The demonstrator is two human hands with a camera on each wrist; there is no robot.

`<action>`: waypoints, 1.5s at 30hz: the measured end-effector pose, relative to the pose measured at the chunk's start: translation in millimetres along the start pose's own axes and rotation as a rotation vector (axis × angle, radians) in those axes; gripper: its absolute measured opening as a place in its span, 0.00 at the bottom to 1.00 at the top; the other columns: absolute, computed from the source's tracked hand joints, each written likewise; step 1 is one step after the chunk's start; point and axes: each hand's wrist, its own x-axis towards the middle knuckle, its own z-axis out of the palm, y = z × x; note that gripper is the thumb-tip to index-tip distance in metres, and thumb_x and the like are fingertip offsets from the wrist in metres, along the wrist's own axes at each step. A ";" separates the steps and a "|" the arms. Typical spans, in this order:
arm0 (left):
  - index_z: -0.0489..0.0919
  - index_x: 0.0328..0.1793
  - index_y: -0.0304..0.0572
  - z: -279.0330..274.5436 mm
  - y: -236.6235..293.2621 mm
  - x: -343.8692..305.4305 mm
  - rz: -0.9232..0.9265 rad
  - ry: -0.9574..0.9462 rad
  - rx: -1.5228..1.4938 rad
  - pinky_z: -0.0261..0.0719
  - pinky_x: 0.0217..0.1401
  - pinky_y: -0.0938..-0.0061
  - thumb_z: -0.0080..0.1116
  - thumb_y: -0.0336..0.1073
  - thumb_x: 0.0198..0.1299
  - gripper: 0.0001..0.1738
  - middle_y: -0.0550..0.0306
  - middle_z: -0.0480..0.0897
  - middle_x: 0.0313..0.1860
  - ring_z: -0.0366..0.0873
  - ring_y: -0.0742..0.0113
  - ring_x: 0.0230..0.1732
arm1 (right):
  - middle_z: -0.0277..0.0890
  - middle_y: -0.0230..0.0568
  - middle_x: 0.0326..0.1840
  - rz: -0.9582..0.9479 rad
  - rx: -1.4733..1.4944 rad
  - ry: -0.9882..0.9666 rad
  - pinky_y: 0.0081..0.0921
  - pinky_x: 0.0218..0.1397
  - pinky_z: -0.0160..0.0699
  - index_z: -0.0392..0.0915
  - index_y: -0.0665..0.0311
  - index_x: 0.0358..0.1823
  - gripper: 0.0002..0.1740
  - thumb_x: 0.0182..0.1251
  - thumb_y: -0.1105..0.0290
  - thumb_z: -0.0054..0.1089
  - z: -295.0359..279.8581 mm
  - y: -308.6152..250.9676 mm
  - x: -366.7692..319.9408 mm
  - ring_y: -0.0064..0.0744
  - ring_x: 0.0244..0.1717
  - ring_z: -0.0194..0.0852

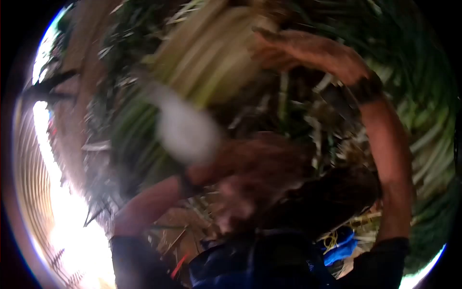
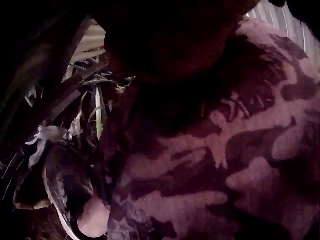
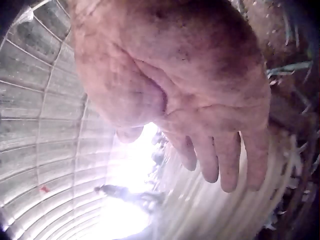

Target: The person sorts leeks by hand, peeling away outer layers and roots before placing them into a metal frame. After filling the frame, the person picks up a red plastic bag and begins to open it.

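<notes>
In the head view my right hand [image 1: 284, 48] reaches across to a bundle of pale stalks [image 1: 204, 53], at its right edge. The right wrist view shows this hand [image 3: 185, 95] with palm in sight and fingers extended, beside the pale stalks [image 3: 220, 215]; nothing is gripped in it. My left hand [image 1: 255, 166] is a blur low in the middle of the head view, close to my body. In the left wrist view the left hand [image 2: 167, 45] is a dark shape above patterned cloth [image 2: 250, 185], its fingers indistinct. A blurred white patch [image 1: 187, 127] appears beside it.
Green stalks [image 1: 433, 130] line the right side, and dry leaf litter [image 1: 298, 111] covers the middle ground. A blue item with yellow string [image 1: 341, 245] lies near my body. A dark shoe [image 2: 67, 185] shows at lower left. Behind are ribbed tunnel walls [image 3: 37, 110] and a distant person [image 3: 117, 191].
</notes>
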 end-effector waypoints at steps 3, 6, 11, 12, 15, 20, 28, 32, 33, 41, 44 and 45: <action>0.84 0.53 0.42 -20.6 6.1 0.8 -0.006 0.038 0.163 0.79 0.42 0.66 0.63 0.43 0.54 0.21 0.53 0.85 0.37 0.83 0.56 0.37 | 0.76 0.45 0.60 0.083 -0.086 0.095 0.37 0.63 0.74 0.74 0.63 0.65 0.45 0.64 0.29 0.51 -10.6 122.6 -34.6 0.36 0.57 0.77; 0.83 0.52 0.42 -35.6 5.3 6.7 0.060 0.054 0.144 0.78 0.38 0.65 0.66 0.46 0.51 0.24 0.52 0.84 0.34 0.82 0.54 0.34 | 0.82 0.38 0.41 0.532 -0.110 0.350 0.31 0.47 0.80 0.81 0.63 0.56 0.37 0.67 0.36 0.55 57.6 205.5 -82.0 0.30 0.44 0.81; 0.79 0.47 0.40 -42.7 -1.0 12.2 0.212 0.006 0.354 0.74 0.27 0.69 0.68 0.39 0.53 0.18 0.50 0.82 0.30 0.79 0.54 0.24 | 0.74 0.55 0.55 1.056 -0.522 -0.012 0.40 0.61 0.76 0.76 0.65 0.60 0.42 0.63 0.33 0.57 133.1 298.5 -133.8 0.48 0.54 0.76; 0.79 0.47 0.40 -30.9 8.0 5.2 0.213 -0.018 0.353 0.74 0.27 0.69 0.68 0.39 0.53 0.18 0.50 0.82 0.30 0.79 0.54 0.24 | 0.74 0.55 0.55 1.051 -0.500 -0.021 0.40 0.61 0.76 0.76 0.65 0.60 0.42 0.63 0.33 0.57 163.7 312.1 -141.6 0.48 0.54 0.76; 0.81 0.42 0.41 -24.6 19.0 15.5 0.113 0.188 0.291 0.79 0.29 0.66 0.66 0.29 0.54 0.09 0.50 0.83 0.29 0.82 0.52 0.25 | 0.69 0.73 0.63 0.765 -0.246 0.673 0.48 0.60 0.77 0.47 0.86 0.73 0.81 0.39 0.14 0.54 195.0 386.4 -140.7 0.55 0.63 0.74; 0.81 0.40 0.43 -15.4 -19.6 3.0 0.077 0.097 0.241 0.80 0.30 0.63 0.64 0.30 0.55 0.07 0.47 0.84 0.29 0.84 0.48 0.28 | 0.44 0.73 0.78 0.896 -0.330 0.603 0.63 0.78 0.49 0.38 0.69 0.80 0.77 0.43 0.17 0.56 281.1 331.1 -83.5 0.66 0.77 0.51; 0.81 0.38 0.44 -13.9 5.4 8.3 -0.002 0.159 0.342 0.78 0.29 0.60 0.63 0.33 0.54 0.06 0.48 0.83 0.29 0.83 0.49 0.28 | 0.34 0.63 0.83 0.599 -0.145 0.371 0.80 0.74 0.28 0.38 0.48 0.83 0.66 0.50 0.38 0.72 350.9 310.0 -55.4 0.76 0.79 0.33; 0.81 0.36 0.44 -14.8 9.5 15.3 0.058 0.174 0.315 0.78 0.29 0.58 0.61 0.34 0.55 0.05 0.48 0.82 0.26 0.82 0.49 0.27 | 0.51 0.67 0.73 0.667 -0.503 0.491 0.70 0.66 0.52 0.48 0.50 0.79 0.55 0.53 0.51 0.70 377.6 319.2 -40.2 0.72 0.67 0.56; 0.81 0.35 0.44 -14.4 6.3 11.2 -0.063 0.070 0.234 0.78 0.29 0.57 0.61 0.36 0.56 0.05 0.49 0.81 0.25 0.81 0.49 0.25 | 0.54 0.67 0.72 0.674 -0.521 0.491 0.68 0.64 0.56 0.50 0.50 0.78 0.52 0.54 0.54 0.69 381.7 316.6 -39.8 0.71 0.65 0.59; 0.77 0.30 0.47 -27.4 18.9 13.7 -0.059 0.092 0.264 0.76 0.26 0.56 0.62 0.39 0.54 0.07 0.50 0.80 0.23 0.80 0.47 0.23 | 0.73 0.60 0.54 0.579 -0.707 0.611 0.53 0.42 0.79 0.65 0.51 0.71 0.36 0.59 0.75 0.60 363.2 344.1 -47.6 0.63 0.45 0.78; 0.77 0.29 0.47 -22.0 16.5 11.5 -0.070 0.117 0.234 0.76 0.26 0.55 0.63 0.39 0.53 0.08 0.50 0.79 0.22 0.79 0.47 0.22 | 0.75 0.56 0.47 0.325 -0.864 0.704 0.50 0.38 0.78 0.69 0.50 0.67 0.31 0.61 0.78 0.55 336.0 357.8 -47.8 0.58 0.43 0.78; 0.78 0.30 0.47 -22.7 16.5 11.1 -0.068 0.111 0.240 0.76 0.25 0.55 0.64 0.39 0.53 0.07 0.50 0.80 0.22 0.79 0.47 0.22 | 0.75 0.54 0.45 0.168 -0.931 0.741 0.49 0.39 0.77 0.69 0.49 0.66 0.29 0.63 0.77 0.54 324.2 356.8 -44.4 0.55 0.44 0.78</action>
